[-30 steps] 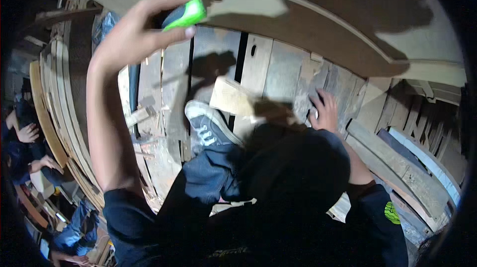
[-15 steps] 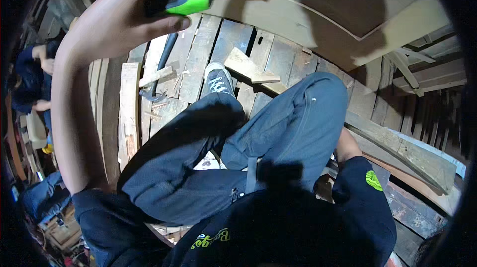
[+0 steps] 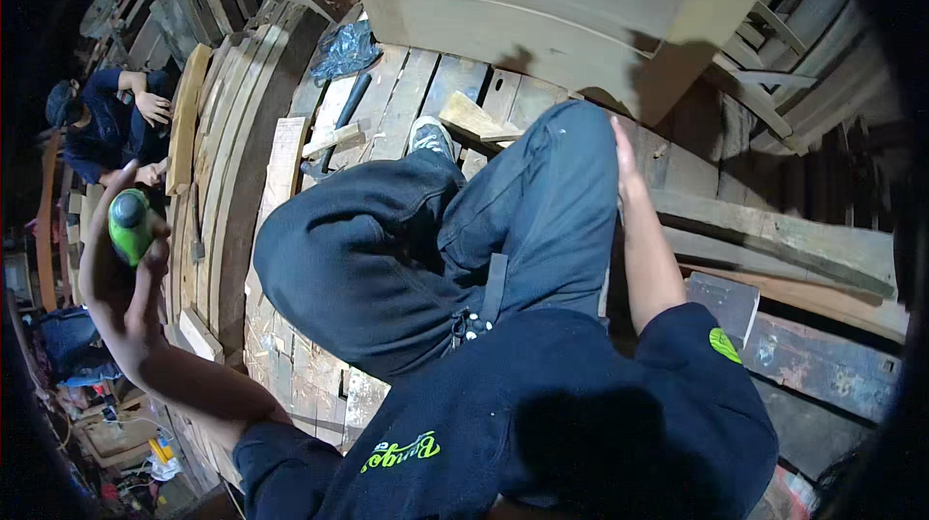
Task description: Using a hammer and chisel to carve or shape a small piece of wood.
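Note:
My left hand is raised out at the left side, its fingers wrapped round a short green and black handle. The rounded dark end of that handle faces up; whatever lies at its other end is hidden. My right hand rests flat along the outer side of my raised right knee, fingers stretched and holding nothing. Ahead of my legs stands a large pale wooden panel. Near my shoe, a light wood offcut lies on the plank floor, with a dark-handled tool to its left.
Long boards are stacked along the left. Beyond them sits another person with one hand raised. A crumpled dark plastic bag lies near the panel's left corner. More planks lie at my right.
My left hand has swung from the upper front, by the panel, down and out to the left, still holding the handle. My right hand has come into view beside the knee. The view has shifted.

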Tool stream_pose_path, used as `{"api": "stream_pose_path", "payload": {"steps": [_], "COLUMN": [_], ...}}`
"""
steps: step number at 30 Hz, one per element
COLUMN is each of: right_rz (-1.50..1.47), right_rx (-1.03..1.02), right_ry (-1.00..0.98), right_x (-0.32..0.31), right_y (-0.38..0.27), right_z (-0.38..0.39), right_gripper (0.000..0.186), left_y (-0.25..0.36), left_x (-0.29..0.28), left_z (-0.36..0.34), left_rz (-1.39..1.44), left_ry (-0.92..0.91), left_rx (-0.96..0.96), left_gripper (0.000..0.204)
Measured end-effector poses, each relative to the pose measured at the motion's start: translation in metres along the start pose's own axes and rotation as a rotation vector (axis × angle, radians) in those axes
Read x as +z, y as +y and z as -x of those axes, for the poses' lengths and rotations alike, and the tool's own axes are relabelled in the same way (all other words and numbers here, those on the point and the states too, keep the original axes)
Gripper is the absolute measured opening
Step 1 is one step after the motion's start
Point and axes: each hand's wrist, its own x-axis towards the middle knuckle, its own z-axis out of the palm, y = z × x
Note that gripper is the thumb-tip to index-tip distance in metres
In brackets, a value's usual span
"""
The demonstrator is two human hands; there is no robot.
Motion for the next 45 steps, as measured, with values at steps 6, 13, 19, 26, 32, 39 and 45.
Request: {"api": "stream_pose_path", "payload": {"steps": [6, 13, 19, 26, 32, 39, 45], "right_rz": [0.094, 0.381, 1.059, 1.962, 2.271, 2.225, 2.055], "right_rx": [-0.005, -0.114, -0.97, -0.449, -0.145, -0.287, -0.521], "right_ry": [0.079, 0.124, 0.461, -0.268, -0.43, -0.376, -0.356], "right_x": [-0.007, -0.046, 0.064, 0.145, 0.142, 0.146, 0.154], "right_y": [0.027, 0.047, 0.002, 0.009, 0.046, 0.053, 0.059], "right_z": [0.026, 0.028, 0.027, -0.046, -0.098, -0.1, -0.11], "right_gripper": [0.078, 0.081, 0.036, 0.063, 0.053, 0.024, 0.045], "left_y": [0.027, 0.033, 0.024, -0.01, -0.019, -0.032, -0.015], "left_x": [0.001, 0.017, 0.036, 0.086, 0.114, 0.086, 0.09], "left_z": [0.046, 0.062, 0.058, 0.008, -0.007, 0.011, 0.021], "left_rz": [0.045, 0.147, 0.284, 0.53, 0.683, 0.688, 0.955], "left_ry": [0.149, 0.212, 0.278, 0.624, 0.674, 0.822, 0.861], "left_rx": [0.041, -0.024, -0.129, -0.032, -0.056, 0.128, 0.255], "left_gripper": [0.062, 0.067, 0.062, 0.061, 0.062, 0.064, 0.068]}}
